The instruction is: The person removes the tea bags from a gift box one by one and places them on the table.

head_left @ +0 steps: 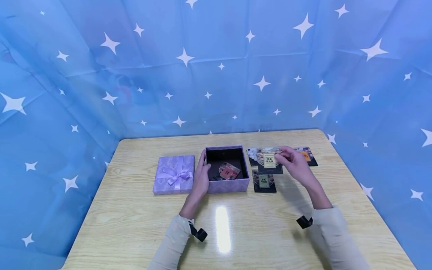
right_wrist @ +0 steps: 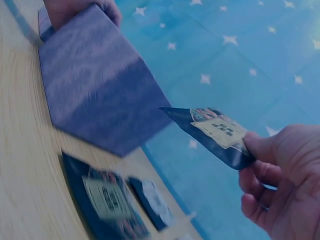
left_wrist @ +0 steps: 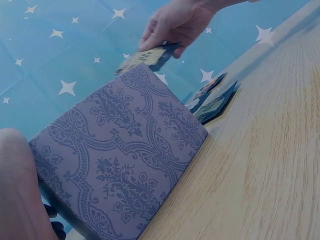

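My left hand [head_left: 201,178] grips the left wall of an open purple patterned box [head_left: 227,186], its thumb over the rim. Inside the box, a sachet with a red label [head_left: 227,172] lies on the dark bottom. To the right of the box, my right hand [head_left: 297,167] pinches the edge of a dark sachet with a cream label [head_left: 269,160], raised above the table. In the right wrist view the thumb and fingers of that hand hold the tilted sachet [right_wrist: 220,132] by one end. Below it on the table lies a sachet with a green label [head_left: 264,181].
A purple lid with a ribbon bow [head_left: 173,174] lies left of the box. Behind the raised sachet are a partly hidden sachet with a whitish label [head_left: 251,154] and one with an orange label [head_left: 306,155]. A blue star-patterned curtain [head_left: 216,75] stands behind the wooden table [head_left: 135,213].
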Tool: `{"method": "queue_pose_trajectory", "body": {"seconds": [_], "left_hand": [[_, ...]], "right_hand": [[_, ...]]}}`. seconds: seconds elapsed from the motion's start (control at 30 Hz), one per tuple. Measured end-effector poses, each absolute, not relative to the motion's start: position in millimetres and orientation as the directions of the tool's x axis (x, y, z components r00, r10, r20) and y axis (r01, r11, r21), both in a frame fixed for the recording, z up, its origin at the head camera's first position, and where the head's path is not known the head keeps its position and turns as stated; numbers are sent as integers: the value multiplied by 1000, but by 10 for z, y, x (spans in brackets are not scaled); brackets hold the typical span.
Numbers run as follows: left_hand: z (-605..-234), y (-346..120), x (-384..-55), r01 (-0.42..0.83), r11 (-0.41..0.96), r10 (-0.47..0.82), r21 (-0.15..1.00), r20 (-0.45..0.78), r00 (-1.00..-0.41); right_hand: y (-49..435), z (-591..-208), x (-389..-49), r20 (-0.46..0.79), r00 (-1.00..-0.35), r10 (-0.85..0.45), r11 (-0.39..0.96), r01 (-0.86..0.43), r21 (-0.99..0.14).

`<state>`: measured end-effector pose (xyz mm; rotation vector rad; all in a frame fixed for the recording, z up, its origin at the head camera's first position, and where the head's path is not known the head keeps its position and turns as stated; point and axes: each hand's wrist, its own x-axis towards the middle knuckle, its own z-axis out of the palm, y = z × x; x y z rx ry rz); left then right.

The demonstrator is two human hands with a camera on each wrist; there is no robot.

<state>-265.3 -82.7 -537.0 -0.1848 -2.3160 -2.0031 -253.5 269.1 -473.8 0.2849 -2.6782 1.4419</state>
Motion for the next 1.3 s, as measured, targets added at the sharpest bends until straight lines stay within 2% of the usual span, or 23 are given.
{"method": "queue_pose_trajectory", "body": {"seconds": [0.3,0.53,0.87,1.3], "left_hand": [[-5348,-846,-2672,123,120,70,985,116,-991],[-5360,-853,-2665,135,145,52,980,129,-990],[-5354,-835,-2645,137,126,45,983,132,-990],[-5342,-843,-2638,124,140,68,982,115,-991]], "right_hand": [[3089,-4913,-2441,174,-984,-36,587,-162,-793],[3261,-5083,-2400,74,-997,6,621,-54,-782],[3376,-5290,-2410,-2,-1000,30,661,21,-750],[3369,-5352,-2399,-67,-994,85,696,107,-710]]}}
